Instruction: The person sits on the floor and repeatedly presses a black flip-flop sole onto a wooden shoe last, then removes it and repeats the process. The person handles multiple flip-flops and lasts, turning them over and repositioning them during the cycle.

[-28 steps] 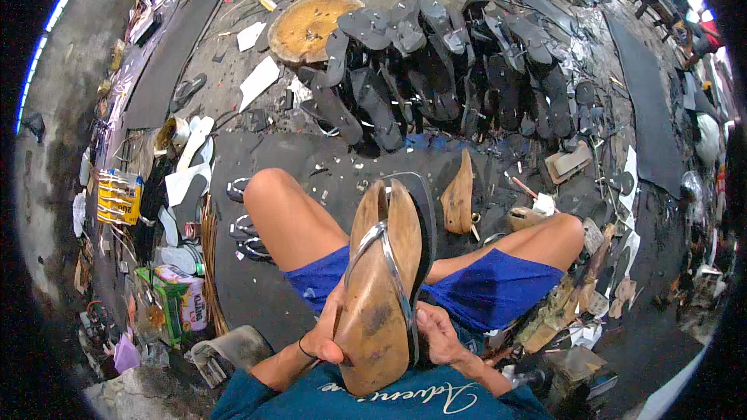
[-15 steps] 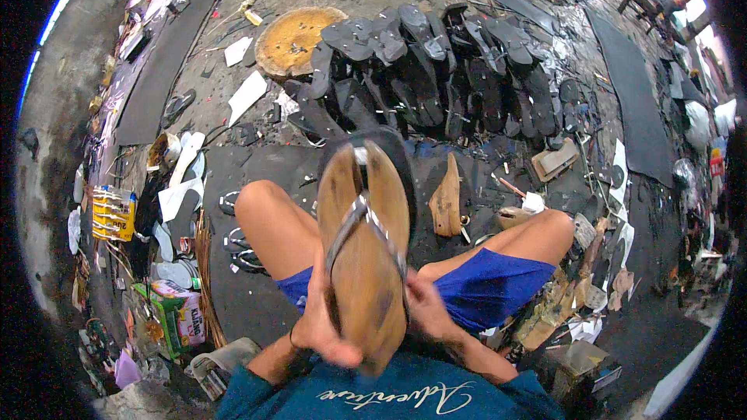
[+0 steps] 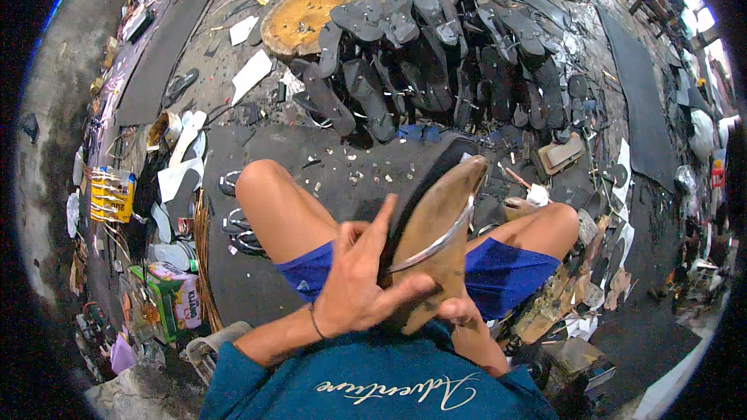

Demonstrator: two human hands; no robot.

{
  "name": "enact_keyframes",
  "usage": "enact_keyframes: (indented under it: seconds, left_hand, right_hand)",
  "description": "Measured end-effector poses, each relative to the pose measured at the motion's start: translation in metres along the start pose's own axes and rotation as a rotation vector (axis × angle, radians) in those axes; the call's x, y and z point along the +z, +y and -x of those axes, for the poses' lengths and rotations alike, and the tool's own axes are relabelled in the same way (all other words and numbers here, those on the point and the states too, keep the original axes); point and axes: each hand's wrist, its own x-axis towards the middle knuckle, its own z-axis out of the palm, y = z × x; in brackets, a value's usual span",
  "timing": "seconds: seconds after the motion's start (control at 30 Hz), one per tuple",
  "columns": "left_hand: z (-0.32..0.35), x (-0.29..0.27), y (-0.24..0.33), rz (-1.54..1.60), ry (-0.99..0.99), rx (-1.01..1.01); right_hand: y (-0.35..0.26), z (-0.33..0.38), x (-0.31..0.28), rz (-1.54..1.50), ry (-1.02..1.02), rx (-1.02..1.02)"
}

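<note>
A black flip-flop (image 3: 424, 187) is fitted on a wooden shoe last (image 3: 436, 222), with a shiny silver strap (image 3: 440, 243) across the wood. It tilts toward the right in front of my torso. My left hand (image 3: 358, 280) is at its left side: the thumb crosses the lower part of the last and the index finger stretches up along the black sole. At the heel end, my right hand (image 3: 469, 323) grips from below right, thumb against the last; its other fingers are hidden.
Many black flip-flops (image 3: 436, 78) are heaped ahead, beside a round wooden block (image 3: 299, 27). Finished-looking flip-flops (image 3: 243, 233) lie by my left knee. A yellow container (image 3: 111, 194) and a green box (image 3: 167, 299) stand at left. Scraps and a beige block (image 3: 562, 154) lie right.
The flip-flop on its last has turned from facing me upright to leaning right, its sole edge now showing. My left hand has shifted up from the heel, its index finger extended.
</note>
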Motion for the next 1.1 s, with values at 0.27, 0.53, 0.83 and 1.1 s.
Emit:
enact_keyframes:
  seconds: [0.27, 0.53, 0.83, 1.1]
  left_hand:
    - [0.025, 0.016, -0.010, 0.433, -0.351, -0.243]
    - [0.083, 0.038, -0.013, 0.882, -0.356, -0.388]
    - [0.051, 0.023, -0.016, 0.884, -0.513, -0.549]
    - [0.061, 0.025, -0.033, 0.898, -0.578, -0.391]
  right_hand:
    - [0.009, 0.059, 0.007, -0.612, 0.405, -0.113]
    - [0.007, 0.091, 0.006, -0.548, 0.411, 0.000]
    - [-0.042, 0.049, 0.030, -0.714, 0.373, -0.351]
    - [-0.019, 0.046, 0.020, -0.274, 0.067, -0.289]
